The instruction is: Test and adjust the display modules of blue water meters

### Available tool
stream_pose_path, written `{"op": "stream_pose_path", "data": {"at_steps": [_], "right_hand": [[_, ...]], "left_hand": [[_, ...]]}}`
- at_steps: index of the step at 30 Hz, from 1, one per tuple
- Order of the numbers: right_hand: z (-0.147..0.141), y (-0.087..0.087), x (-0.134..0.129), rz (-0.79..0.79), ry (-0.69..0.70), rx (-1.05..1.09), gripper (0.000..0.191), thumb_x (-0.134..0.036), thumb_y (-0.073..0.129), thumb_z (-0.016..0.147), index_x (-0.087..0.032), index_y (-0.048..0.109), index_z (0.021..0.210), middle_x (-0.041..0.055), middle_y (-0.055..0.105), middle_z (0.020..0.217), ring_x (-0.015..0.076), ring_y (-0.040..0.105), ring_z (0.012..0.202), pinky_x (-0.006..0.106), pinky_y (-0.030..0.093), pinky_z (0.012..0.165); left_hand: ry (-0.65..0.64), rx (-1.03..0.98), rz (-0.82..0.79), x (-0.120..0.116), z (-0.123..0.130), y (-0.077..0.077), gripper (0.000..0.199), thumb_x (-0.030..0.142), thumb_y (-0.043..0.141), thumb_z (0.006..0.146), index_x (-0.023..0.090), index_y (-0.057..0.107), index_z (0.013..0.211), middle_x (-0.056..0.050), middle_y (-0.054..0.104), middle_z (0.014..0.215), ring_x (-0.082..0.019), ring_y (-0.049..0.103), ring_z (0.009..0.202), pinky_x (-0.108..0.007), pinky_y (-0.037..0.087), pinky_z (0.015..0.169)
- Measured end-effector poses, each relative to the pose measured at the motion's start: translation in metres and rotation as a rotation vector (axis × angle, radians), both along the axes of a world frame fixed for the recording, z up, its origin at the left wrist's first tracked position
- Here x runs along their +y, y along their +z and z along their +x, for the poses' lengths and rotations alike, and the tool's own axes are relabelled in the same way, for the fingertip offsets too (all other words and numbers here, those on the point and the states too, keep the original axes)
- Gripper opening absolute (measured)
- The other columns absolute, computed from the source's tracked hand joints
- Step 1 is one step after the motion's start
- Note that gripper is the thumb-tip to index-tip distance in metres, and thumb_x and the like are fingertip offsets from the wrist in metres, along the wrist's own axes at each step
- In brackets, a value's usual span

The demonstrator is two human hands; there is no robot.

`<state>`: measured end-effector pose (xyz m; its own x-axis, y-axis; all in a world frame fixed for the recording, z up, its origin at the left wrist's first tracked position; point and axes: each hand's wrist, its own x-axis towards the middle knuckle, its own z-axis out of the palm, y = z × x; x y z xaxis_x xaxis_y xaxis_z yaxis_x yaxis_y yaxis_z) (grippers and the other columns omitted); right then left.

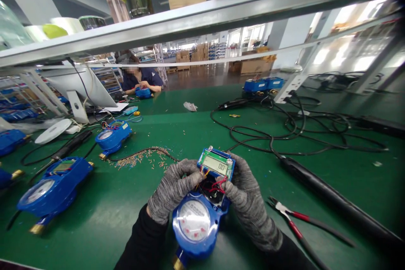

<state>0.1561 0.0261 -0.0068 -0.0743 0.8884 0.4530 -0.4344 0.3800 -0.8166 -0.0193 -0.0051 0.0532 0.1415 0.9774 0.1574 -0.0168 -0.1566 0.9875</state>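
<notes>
Directly in front of me is a blue water meter [195, 221] with a round dial and a brass fitting at its near end. Its LCD circuit board [215, 163], in a blue frame, is tilted up above the open housing and reads 0.0. My left hand [177, 185], in a grey knit glove, pinches the board's left lower edge beside yellow wires. Gloved the same way, my right hand [248, 202] grips the board's right side, its thumb by the red wires [218, 184]. Wires run from the board into the dark cavity.
Red-handled pliers [297, 215] lie open at the right, near a thick black tool [335, 198] and tangled cables [268, 130]. More blue meters [57, 187] stand at the left. Small clippings [139, 158] are scattered mid-table. A shelf [190, 19] crosses overhead; a co-worker [142, 78] sits across.
</notes>
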Motion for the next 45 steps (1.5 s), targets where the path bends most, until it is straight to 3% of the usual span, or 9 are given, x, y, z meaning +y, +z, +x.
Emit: {"op": "stream_pose_path", "data": {"at_steps": [4,9,15,20,24,29,37,41,45], "right_hand": [[0.000,-0.006,0.001,-0.006,-0.052,-0.025,0.052,-0.034,0.081,0.081,-0.036,0.058,0.127,0.0027,0.064,0.126,0.0224,0.065,0.110,0.036,0.053,0.096],[0.002,-0.013,0.004,-0.017,-0.170,-0.114,0.057,-0.038,0.080,0.080,-0.034,0.054,0.130,0.0072,0.059,0.130,0.0296,0.059,0.116,0.050,0.046,0.103],[0.002,-0.013,0.004,0.000,-0.205,-0.168,0.055,-0.042,0.078,0.082,-0.035,0.054,0.131,0.0077,0.057,0.132,0.0322,0.056,0.120,0.056,0.039,0.108],[-0.001,-0.009,0.001,0.011,-0.152,-0.098,0.053,-0.041,0.079,0.081,-0.036,0.056,0.130,0.0050,0.060,0.129,0.0279,0.059,0.115,0.047,0.046,0.102],[-0.001,-0.008,0.001,0.024,-0.169,-0.096,0.052,-0.041,0.079,0.081,-0.036,0.058,0.128,0.0042,0.061,0.128,0.0263,0.060,0.113,0.044,0.047,0.100],[0.001,-0.006,-0.003,0.056,-0.162,-0.151,0.053,-0.040,0.078,0.083,-0.036,0.055,0.130,0.0050,0.057,0.132,0.0265,0.058,0.117,0.043,0.047,0.101],[-0.001,0.002,-0.008,0.114,-0.208,-0.237,0.053,-0.033,0.076,0.084,-0.038,0.053,0.131,0.0039,0.058,0.129,0.0252,0.060,0.114,0.043,0.050,0.099],[0.000,-0.005,-0.007,0.102,-0.271,-0.320,0.060,-0.035,0.078,0.080,-0.034,0.052,0.135,0.0078,0.058,0.131,0.0299,0.059,0.116,0.049,0.048,0.102],[0.000,-0.009,-0.007,0.116,-0.267,-0.286,0.063,-0.037,0.080,0.079,-0.031,0.053,0.136,0.0096,0.059,0.132,0.0314,0.060,0.118,0.049,0.051,0.100]], "left_hand": [[0.159,0.205,0.148,0.002,0.000,-0.005,0.014,0.028,0.069,0.084,0.016,0.070,0.077,-0.005,0.067,0.083,-0.019,0.060,0.081,-0.034,0.048,0.078],[0.492,0.633,0.532,-0.001,0.000,-0.014,0.006,0.017,0.069,0.082,0.019,0.068,0.077,-0.004,0.071,0.092,-0.022,0.062,0.093,-0.043,0.046,0.093],[0.535,0.672,0.713,-0.002,0.001,-0.017,0.010,0.010,0.066,0.083,0.020,0.064,0.083,-0.004,0.071,0.094,-0.019,0.065,0.092,-0.037,0.052,0.086],[0.400,0.625,0.530,-0.002,-0.006,-0.017,0.013,0.007,0.066,0.077,0.019,0.068,0.080,-0.005,0.071,0.091,-0.021,0.066,0.091,-0.039,0.051,0.087],[0.200,0.316,0.185,-0.004,-0.011,-0.010,0.014,0.023,0.072,0.079,0.019,0.071,0.092,-0.007,0.073,0.099,-0.023,0.067,0.096,-0.041,0.051,0.091],[0.170,0.015,-0.062,-0.006,-0.005,-0.002,0.030,0.042,0.075,0.081,0.014,0.075,0.091,-0.009,0.075,0.096,-0.022,0.066,0.091,-0.035,0.051,0.086],[0.039,-0.172,-0.150,-0.007,0.002,-0.003,0.025,0.037,0.074,0.084,0.013,0.077,0.089,-0.007,0.075,0.089,-0.016,0.064,0.080,-0.027,0.049,0.074],[0.061,-0.209,-0.161,-0.008,0.001,-0.004,0.019,0.032,0.076,0.082,0.015,0.079,0.089,-0.006,0.077,0.091,-0.017,0.067,0.081,-0.027,0.051,0.076],[0.098,-0.192,-0.079,-0.007,-0.002,-0.004,0.016,0.030,0.073,0.084,0.016,0.080,0.089,-0.007,0.078,0.094,-0.021,0.069,0.089,-0.031,0.053,0.083]]}}
